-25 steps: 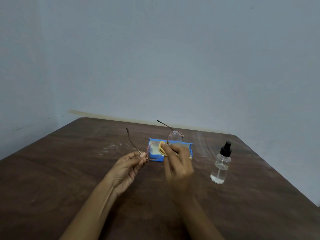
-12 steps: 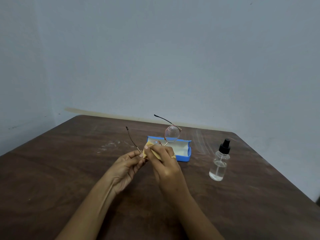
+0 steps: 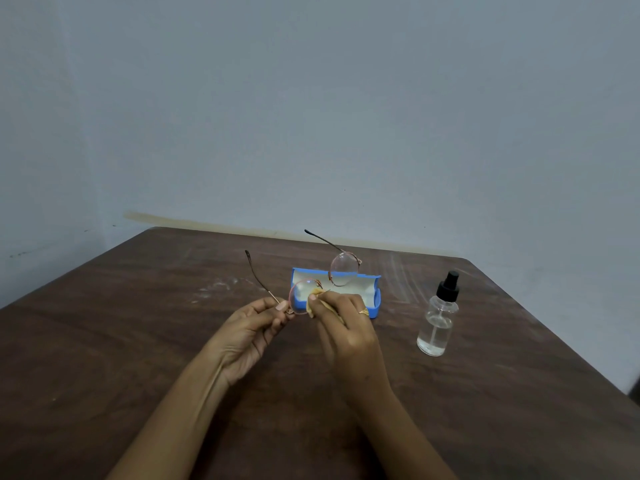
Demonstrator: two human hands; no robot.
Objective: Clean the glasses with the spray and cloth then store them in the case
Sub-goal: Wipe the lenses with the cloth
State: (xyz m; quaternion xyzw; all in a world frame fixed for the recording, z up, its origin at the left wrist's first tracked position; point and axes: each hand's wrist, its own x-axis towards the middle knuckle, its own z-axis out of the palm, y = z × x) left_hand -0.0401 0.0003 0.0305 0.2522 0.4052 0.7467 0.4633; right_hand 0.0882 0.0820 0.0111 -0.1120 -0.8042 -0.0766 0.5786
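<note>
Mid-frame, the left hand (image 3: 252,327) pinches the thin metal-rimmed round glasses (image 3: 343,271) at a hinge; the right hand (image 3: 343,327) pinches a small yellow cloth (image 3: 313,303) on the nearer lens. Light circular rubbing, with the rim braced, would likely serve best

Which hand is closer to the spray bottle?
Right. The right hand, pinching the cloth, is nearer the bottle but apart from it; the left hand, holding the glasses, is farther, beyond the right hand.
</note>
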